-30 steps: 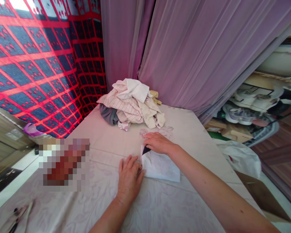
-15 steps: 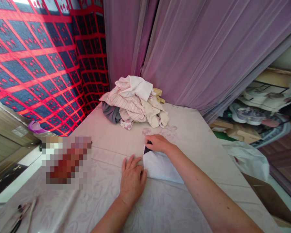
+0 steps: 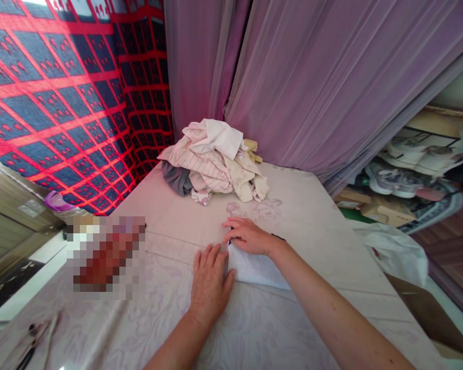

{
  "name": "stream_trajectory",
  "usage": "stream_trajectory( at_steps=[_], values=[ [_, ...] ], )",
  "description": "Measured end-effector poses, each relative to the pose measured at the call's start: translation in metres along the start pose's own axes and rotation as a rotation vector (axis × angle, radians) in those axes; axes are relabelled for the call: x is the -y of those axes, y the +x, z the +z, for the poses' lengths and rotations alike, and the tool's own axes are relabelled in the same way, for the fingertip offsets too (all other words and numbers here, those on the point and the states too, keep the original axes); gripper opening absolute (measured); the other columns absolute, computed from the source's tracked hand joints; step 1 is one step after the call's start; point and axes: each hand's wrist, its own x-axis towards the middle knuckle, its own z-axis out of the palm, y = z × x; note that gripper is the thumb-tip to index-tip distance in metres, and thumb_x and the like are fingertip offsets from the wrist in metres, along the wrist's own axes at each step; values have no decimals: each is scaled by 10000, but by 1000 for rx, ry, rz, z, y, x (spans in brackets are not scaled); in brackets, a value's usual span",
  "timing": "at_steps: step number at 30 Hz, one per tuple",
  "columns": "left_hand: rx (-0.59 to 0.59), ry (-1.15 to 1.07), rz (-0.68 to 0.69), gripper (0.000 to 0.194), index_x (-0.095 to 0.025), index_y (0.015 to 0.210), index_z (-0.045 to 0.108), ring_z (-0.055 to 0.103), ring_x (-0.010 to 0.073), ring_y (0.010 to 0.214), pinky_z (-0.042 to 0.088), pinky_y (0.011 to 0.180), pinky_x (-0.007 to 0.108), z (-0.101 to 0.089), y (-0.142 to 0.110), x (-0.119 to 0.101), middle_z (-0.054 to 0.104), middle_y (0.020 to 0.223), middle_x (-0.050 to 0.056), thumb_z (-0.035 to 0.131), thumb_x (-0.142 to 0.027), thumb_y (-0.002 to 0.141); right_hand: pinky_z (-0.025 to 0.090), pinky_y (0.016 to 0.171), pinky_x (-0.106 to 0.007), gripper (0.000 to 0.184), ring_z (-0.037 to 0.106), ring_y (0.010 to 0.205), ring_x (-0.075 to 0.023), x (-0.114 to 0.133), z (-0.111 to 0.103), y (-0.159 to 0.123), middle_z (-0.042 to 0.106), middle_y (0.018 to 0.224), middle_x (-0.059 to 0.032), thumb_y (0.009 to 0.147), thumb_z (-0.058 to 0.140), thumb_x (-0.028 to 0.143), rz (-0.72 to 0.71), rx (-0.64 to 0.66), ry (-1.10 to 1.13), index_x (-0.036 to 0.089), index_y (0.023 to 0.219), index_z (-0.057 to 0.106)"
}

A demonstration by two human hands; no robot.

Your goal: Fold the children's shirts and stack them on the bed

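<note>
A folded pale garment with a dark edge lies flat on the patterned sheet in front of me. My right hand rests palm down across its far edge, fingers stretched out to the left. Part of the garment is hidden under that hand and forearm. Beside the garment's left edge, my left hand lies flat with its fingers extended and its thumb at the cloth. Neither hand grips anything. Exactly what kind of garment it is, I cannot tell.
A heap of crumpled clothes sits at the far end, before purple curtains. Left of the bed hangs a red-and-blue checked curtain. A cable lies at the near left, a blurred-out reddish item beyond it. Shoes fill a rack at right.
My right hand has let go of the garment's dark far corner and flattened onto it. The dark part is now mostly covered. My left hand has barely shifted.
</note>
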Motion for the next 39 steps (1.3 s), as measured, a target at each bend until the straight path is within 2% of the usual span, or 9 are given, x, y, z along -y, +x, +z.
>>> stream_trajectory(
  at_steps=[4,12,16,19,25,30,34,36,39],
  values=[
    [34,-4,-6,295,-217,1129,558,394,286,1287,258,1076,557,-1,0,0,527,1315,100,530,-304,848,261,1041,-509,260,329,1324,-268,8,-7,-2,500,1348,-40,815,544,180,10,137,-77,314,969,706],
    [69,4,2,420,-289,1259,511,390,291,1285,239,1071,580,-2,0,-1,494,1350,90,534,-261,840,245,1042,-539,164,307,1336,-288,11,-15,1,523,1321,-62,818,551,202,14,195,-134,242,892,692],
    [106,19,10,368,-307,1191,580,369,294,1302,232,1072,588,-4,0,-2,472,1372,82,556,-257,826,295,1035,-498,263,355,1310,-267,8,-3,8,505,1338,-90,773,625,250,45,121,-83,231,1035,642],
    [126,20,11,368,-289,1192,578,357,294,1316,228,1072,600,-5,1,-2,450,1400,85,551,-258,827,334,1030,-455,368,400,1285,-237,1,6,5,478,1365,-120,821,560,251,100,45,-24,205,1185,575],
    [179,-13,89,400,-266,1238,518,327,292,1344,210,1084,608,-6,2,-3,448,1421,48,493,-214,842,346,1039,-411,352,476,1219,-183,11,20,-19,561,1292,-93,916,374,229,217,-288,-29,203,1196,587],
    [197,-24,82,421,-264,1258,494,358,288,1328,212,1086,603,-6,2,-4,493,1386,42,491,-215,841,236,1098,-465,434,285,1360,-205,22,36,-27,386,1452,-87,929,358,276,279,-121,-94,199,1345,456],
    [184,-25,78,398,-267,1228,519,365,281,1325,212,1089,591,-7,3,-3,503,1377,49,498,-212,834,219,1108,-460,447,271,1368,-193,18,39,-24,368,1464,-79,934,337,290,278,-93,-55,211,1363,434],
    [178,-27,87,386,-263,1216,527,372,280,1320,218,1087,590,-7,3,-2,507,1372,53,505,-217,833,238,1106,-448,440,318,1345,-185,18,36,-26,416,1434,-78,931,330,271,271,-174,-19,213,1349,454],
    [165,-28,103,371,-251,1217,527,378,275,1316,219,1087,585,-6,3,0,510,1369,61,504,-239,846,308,1079,-401,408,436,1261,-174,18,30,-41,522,1344,-74,920,334,262,294,-419,23,215,1272,537]
  ],
)
